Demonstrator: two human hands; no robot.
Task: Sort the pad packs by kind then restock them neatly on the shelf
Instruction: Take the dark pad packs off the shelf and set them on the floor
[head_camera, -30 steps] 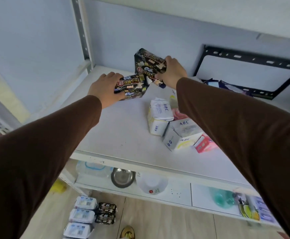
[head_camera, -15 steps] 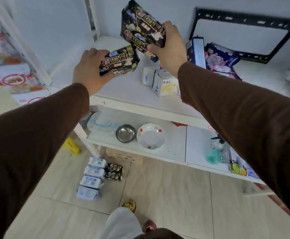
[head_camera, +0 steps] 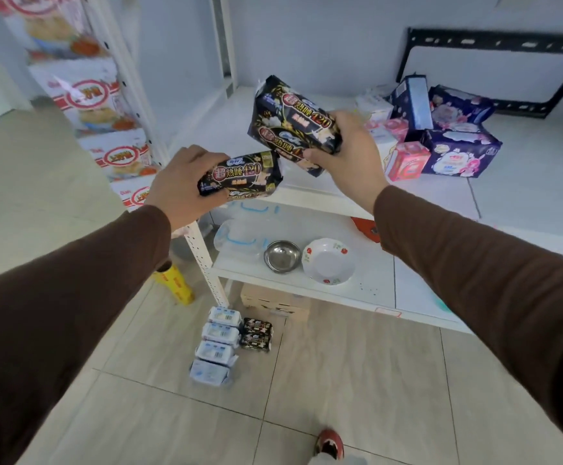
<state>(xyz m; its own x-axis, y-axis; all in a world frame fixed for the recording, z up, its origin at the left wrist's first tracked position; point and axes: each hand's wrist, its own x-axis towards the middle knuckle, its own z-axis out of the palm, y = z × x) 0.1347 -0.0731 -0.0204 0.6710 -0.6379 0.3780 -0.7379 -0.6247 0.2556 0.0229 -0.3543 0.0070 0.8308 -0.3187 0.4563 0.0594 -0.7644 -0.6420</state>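
My left hand [head_camera: 179,182] grips one black pad pack [head_camera: 241,176] in front of the white shelf's [head_camera: 441,193] front edge. My right hand [head_camera: 347,156] holds two stacked black pad packs [head_camera: 291,124] above the shelf's left part. On the shelf to the right lie pink packs [head_camera: 407,162], dark blue packs [head_camera: 461,152] and a white pack [head_camera: 375,109]. Down on the floor sits a column of white-blue packs [head_camera: 218,344] with two black packs [head_camera: 256,333] beside it.
The lower shelf [head_camera: 367,293] carries a steel bowl [head_camera: 281,256], a flowered white bowl [head_camera: 328,261] and a clear lidded box [head_camera: 239,236]. A yellow roll [head_camera: 174,280] lies by the shelf leg. Red-white cartons [head_camera: 102,105] stand at the left. A black frame [head_camera: 494,72] leans on the wall.
Both hands have pulled the black packs back from deep over the shelf toward its front edge and lower. The view has tilted down, showing more floor and the packs lying there.
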